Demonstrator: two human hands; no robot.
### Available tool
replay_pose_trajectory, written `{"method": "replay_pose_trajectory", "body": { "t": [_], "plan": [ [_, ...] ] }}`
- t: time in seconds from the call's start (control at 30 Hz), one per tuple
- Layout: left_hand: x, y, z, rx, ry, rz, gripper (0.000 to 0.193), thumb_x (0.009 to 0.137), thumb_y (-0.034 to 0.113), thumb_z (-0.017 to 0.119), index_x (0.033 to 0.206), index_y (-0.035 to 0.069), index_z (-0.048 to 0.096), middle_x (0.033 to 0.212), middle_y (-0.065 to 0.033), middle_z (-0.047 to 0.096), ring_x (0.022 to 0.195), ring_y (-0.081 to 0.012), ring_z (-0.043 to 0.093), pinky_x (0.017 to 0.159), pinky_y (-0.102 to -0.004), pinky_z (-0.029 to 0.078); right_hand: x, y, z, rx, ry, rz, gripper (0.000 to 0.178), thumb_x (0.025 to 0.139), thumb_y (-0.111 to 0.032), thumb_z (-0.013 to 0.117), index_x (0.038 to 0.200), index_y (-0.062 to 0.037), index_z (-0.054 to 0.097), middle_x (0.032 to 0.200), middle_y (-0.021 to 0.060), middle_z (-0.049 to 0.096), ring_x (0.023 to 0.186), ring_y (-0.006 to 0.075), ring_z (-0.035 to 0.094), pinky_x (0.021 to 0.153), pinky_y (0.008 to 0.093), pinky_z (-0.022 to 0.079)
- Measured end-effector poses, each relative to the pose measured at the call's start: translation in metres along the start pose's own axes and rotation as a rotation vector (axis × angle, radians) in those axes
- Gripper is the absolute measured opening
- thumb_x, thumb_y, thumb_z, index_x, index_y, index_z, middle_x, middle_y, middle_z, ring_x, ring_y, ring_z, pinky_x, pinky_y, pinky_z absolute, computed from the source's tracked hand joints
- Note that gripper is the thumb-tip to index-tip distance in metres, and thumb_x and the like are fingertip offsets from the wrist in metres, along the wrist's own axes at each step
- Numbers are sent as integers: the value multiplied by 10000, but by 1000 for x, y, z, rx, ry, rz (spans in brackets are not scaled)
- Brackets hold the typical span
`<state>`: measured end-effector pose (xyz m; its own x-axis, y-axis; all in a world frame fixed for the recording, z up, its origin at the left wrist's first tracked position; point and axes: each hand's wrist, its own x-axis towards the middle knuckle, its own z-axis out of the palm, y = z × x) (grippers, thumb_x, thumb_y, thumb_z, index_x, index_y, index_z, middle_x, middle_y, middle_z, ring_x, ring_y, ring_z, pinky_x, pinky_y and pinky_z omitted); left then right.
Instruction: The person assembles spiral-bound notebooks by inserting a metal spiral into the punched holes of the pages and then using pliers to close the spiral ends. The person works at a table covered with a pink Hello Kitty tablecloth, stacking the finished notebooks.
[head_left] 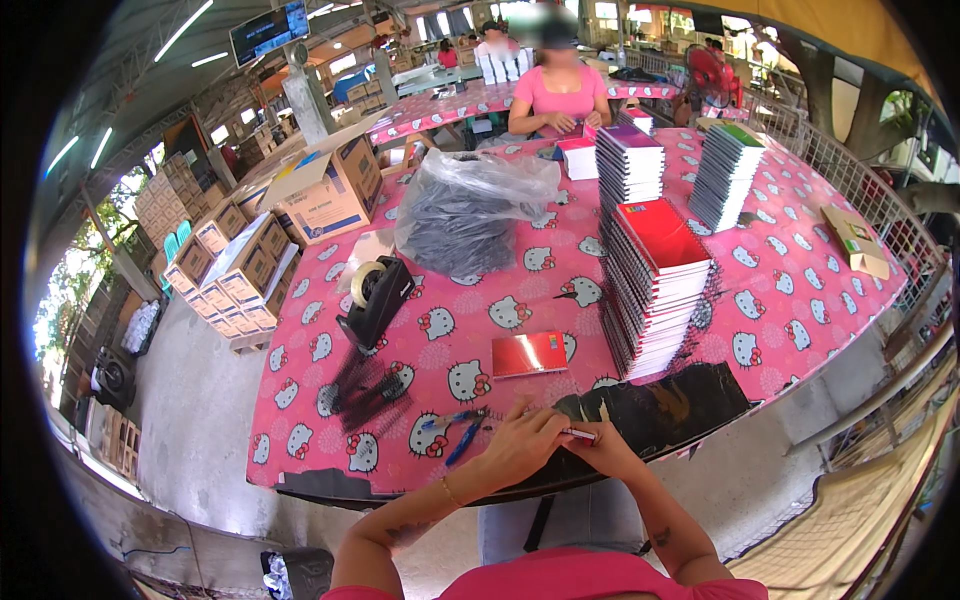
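Note:
At the table's near edge my left hand and my right hand are closed together on a thin notebook. Only its narrow red-and-white edge shows; my fingers hide the rest. Just beyond them a red-covered notebook lies flat on the pink patterned tablecloth. To the left of my left hand are blue-handled pliers and several loose black spiral coils. Ahead and to the right rises a tall stack of red spiral notebooks. Under my right hand's side, a worn black sheet covers the table edge.
A black tape dispenser stands at the left, before a clear plastic bag of black coils. An open carton sits behind. Farther right are more notebook stacks. Across the table, a person in pink handles notebooks.

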<state>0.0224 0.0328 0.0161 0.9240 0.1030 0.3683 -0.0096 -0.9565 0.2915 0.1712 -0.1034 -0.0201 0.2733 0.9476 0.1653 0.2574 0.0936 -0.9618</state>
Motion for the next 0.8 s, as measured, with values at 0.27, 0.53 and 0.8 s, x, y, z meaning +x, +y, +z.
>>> {"method": "replay_pose_trajectory", "body": {
  "t": [0.27, 0.53, 0.8],
  "plan": [
    [-41, 36, 43, 157, 69, 6, 718, 974, 532, 442, 1469, 15, 388, 1518, -183, 380, 1431, -367, 320, 1138, -601, 183, -3, 17, 5, 32, 47, 51, 252, 885, -61, 647, 1125, 12, 670, 882, 154, 715, 837, 145, 650, 782, 332, 512],
    [-21, 29, 22, 228, 95, -14, 638, 963, 460, 524, 1438, 42, 438, 1493, -140, 425, 1420, -304, 358, 1153, -622, 141, 4, 11, -1, -8, -28, -24, 278, 880, -35, 656, 1153, 16, 641, 910, 194, 697, 833, 257, 684, 780, 353, 510],
    [13, 18, -2, 58, 181, 21, 194, 887, 179, 677, 1062, 100, 647, 976, -21, 668, 960, -195, 657, 1151, -591, 221, 4, -7, -4, -213, 161, -129, 301, 824, -30, 712, 1120, 4, 666, 1089, 160, 690, 927, 236, 667, 800, 339, 520]
  ]
}}
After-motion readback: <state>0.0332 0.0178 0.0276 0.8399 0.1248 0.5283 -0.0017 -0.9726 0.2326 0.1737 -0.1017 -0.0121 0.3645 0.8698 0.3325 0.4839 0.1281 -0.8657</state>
